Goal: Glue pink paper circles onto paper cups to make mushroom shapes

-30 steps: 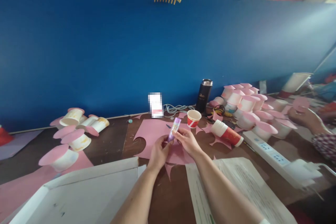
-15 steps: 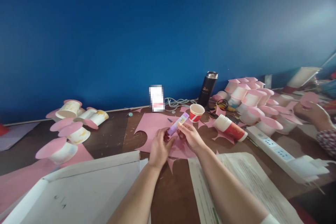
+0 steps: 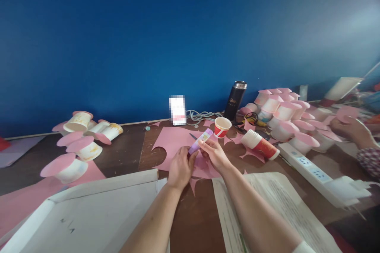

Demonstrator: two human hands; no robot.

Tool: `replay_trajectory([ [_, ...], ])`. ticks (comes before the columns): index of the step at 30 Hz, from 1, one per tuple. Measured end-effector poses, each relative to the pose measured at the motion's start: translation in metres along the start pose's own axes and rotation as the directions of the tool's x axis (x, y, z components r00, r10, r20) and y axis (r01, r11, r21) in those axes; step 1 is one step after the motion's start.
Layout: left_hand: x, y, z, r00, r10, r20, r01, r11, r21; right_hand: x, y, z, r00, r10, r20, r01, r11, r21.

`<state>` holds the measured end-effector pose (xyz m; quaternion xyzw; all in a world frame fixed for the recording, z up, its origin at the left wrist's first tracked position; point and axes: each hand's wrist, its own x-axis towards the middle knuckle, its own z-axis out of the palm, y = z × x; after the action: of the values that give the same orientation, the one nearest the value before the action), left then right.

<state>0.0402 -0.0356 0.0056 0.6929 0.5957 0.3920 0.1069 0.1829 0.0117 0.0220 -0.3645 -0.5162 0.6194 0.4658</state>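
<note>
A purple glue stick (image 3: 204, 136) with a printed label is held at a slant between my two hands. My left hand (image 3: 180, 169) grips its lower end, fingers curled round it. My right hand (image 3: 216, 153) pinches its side with the thumb on top. Beneath both hands lies a pink sheet (image 3: 168, 139) with rounded pieces cut out of its edge. What looks like a pointed blade (image 3: 192, 136) rests on the sheet, partly hidden by the glue stick. Just beyond my right hand stands a red and white paper cup (image 3: 222, 127).
Stacked cups (image 3: 261, 144) lie right, near a black flask (image 3: 235, 101) and a power strip (image 3: 305, 164). Cups with pink discs stand right (image 3: 286, 110) and left (image 3: 86, 149). A white box lid (image 3: 107, 209) lies front left. At far right a co-worker's hand (image 3: 352, 130) holds pink paper.
The glue stick has shifted slightly left and down with my hands, which stay closed on it. My right hand's fingers have moved a little along it.
</note>
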Motion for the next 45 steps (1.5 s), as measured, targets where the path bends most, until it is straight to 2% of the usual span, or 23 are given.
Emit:
replay_trajectory([
  [3, 0.000, 0.002, 0.001, 1.000, 0.015, 0.021, -0.018, 0.991, 0.131, 0.001, 0.002, 0.000, 0.999, -0.021, -0.034, 0.022, 0.999, 0.045],
  [6, 0.002, 0.005, 0.001, 0.999, 0.051, 0.019, -0.054, 0.980, 0.194, 0.001, 0.002, 0.000, 0.998, -0.023, -0.055, 0.029, 0.994, 0.102],
  [11, 0.004, 0.009, -0.001, 0.996, 0.089, 0.020, -0.091, 0.969, 0.230, -0.001, -0.001, 0.003, 0.988, -0.035, -0.153, 0.053, 0.992, 0.118],
  [22, 0.006, 0.018, -0.001, 0.990, 0.138, -0.027, -0.124, 0.946, 0.300, 0.000, 0.003, 0.010, 0.965, -0.083, -0.250, 0.132, 0.973, 0.189],
  [34, 0.003, 0.027, -0.007, 0.966, 0.223, -0.128, -0.161, 0.913, 0.375, -0.003, -0.008, 0.019, 0.957, -0.129, -0.261, 0.194, 0.952, 0.239],
  [39, 0.002, 0.029, -0.008, 0.958, 0.241, -0.157, -0.162, 0.903, 0.398, -0.002, -0.010, 0.021, 0.959, -0.097, -0.265, 0.167, 0.952, 0.257],
  [45, 0.001, 0.033, -0.009, 0.962, 0.222, -0.156, -0.138, 0.896, 0.423, 0.000, -0.008, 0.025, 0.943, -0.033, -0.331, 0.124, 0.959, 0.257],
])
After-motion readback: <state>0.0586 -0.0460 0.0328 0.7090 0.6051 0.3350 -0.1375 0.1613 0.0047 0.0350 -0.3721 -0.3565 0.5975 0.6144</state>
